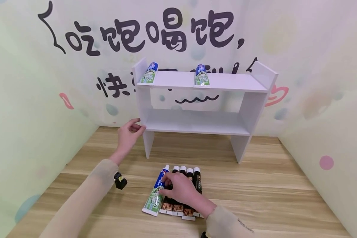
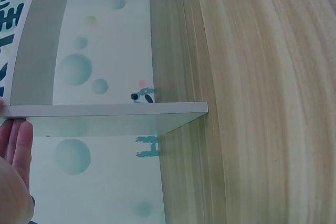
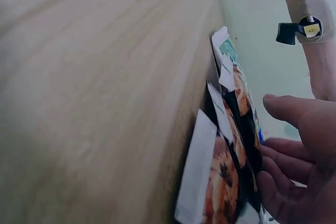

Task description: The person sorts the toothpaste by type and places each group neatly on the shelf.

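My left hand [image 1: 129, 134] pinches the left side panel of a white two-tier shelf [image 1: 196, 122], thumb at its front edge, fingers on the outer face. In the left wrist view, those fingers [image 2: 22, 142] lie against the panel. My right hand [image 1: 179, 188] is over a blue-and-green toothpaste tube [image 1: 154, 198] on the table, its thumb apart from the fingers. The right wrist view has the fingertips [image 3: 266, 148] right at the tubes. Beside it, several black toothpaste tubes [image 1: 197, 180] with white caps lie in a row, partly hidden under my right hand.
Two more blue-and-green tubes lie on the top tier, one at the left end [image 1: 149, 73] and one near the middle [image 1: 201, 76]. The shelf stands on a wood-grain table [image 1: 256, 198], before a wall [image 1: 285, 33] with large black lettering. Side walls bound the table left and right.
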Tool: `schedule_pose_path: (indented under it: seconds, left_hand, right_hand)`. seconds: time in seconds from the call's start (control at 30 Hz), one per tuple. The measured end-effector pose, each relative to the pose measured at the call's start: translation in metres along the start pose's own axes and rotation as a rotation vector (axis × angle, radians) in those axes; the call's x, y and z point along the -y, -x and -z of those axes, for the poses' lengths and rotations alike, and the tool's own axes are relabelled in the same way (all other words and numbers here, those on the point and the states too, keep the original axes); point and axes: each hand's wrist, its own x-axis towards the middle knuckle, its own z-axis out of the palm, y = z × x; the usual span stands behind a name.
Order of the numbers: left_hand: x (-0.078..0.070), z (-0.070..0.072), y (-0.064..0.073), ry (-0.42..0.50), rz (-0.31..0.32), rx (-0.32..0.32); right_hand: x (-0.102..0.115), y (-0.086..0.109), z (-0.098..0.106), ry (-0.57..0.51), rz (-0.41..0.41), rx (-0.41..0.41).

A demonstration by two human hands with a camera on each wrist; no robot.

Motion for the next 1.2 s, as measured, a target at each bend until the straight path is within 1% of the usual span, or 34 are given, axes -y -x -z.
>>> schedule_pose_path:
  seconds: [0.13,0.23,0.37,0.5,0.67,0.77,1.03,1.2]
  left_hand:
    - [0.000,0.000,0.000,-0.003,0.000,0.003]
    - [0.000,-0.001,0.000,0.002,0.009,0.005]
    - [0.000,-0.001,0.002,-0.005,0.014,0.015]
    - [0.001,-0.001,0.003,-0.012,0.014,0.012]
    - [-0.001,0.000,0.000,-0.018,0.003,-0.005]
    - [-0.003,-0.002,-0.002,-0.017,0.006,0.008]
    - [-0.003,-0.002,-0.002,-0.010,0.030,0.013]
    - [-0.006,-0.001,-0.001,-0.004,0.030,0.012]
  right_hand:
    - [0.003,-0.004,-0.008,0.027,-0.033,-0.050]
    - [0.007,-0.006,-0.013,0.081,-0.060,-0.075]
    - [0.014,-0.007,-0.018,0.130,-0.127,-0.074]
    - [0.019,-0.007,-0.021,0.104,-0.200,-0.083]
    - [0.025,-0.007,-0.028,0.077,-0.229,-0.189]
    - [0.027,-0.006,-0.031,0.077,-0.249,-0.229]
    - [0.031,-0.005,-0.032,0.077,-0.305,-0.197]
    - [0.033,-0.004,-0.034,0.141,-0.318,-0.196]
